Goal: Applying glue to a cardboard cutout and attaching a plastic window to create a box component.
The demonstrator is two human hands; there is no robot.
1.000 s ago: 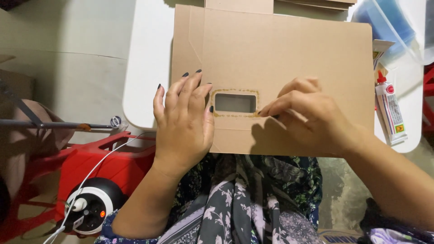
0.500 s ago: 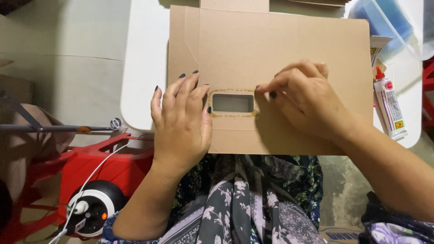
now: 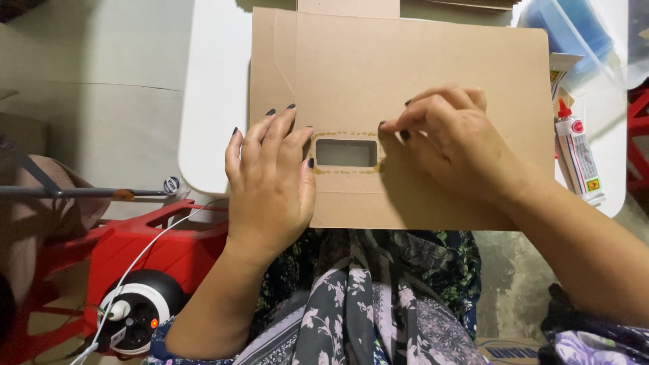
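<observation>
Window cutout (image 3: 346, 153): between hands, long axis left-right.
Left hand (image 3: 270, 182): spread flat, pressing cardboard sheet (image 3: 405, 61).
Right hand (image 3: 460, 145): fingertips pressing window's right edge, possibly pinching.

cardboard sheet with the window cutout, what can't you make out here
- Head view: the right hand covers the cardboard sheet right of the window cutout, so its fingertips' contact is hidden.
- The left hand hides the sheet beneath it.
- The sheet's top edge is cut off by the frame.
- The glue tube print is too small.

white table (image 3: 216, 101) bears flat cardboard sheet (image 3: 405, 61), glue tube (image 3: 579, 154), blue tub (image 3: 574, 30).
</observation>
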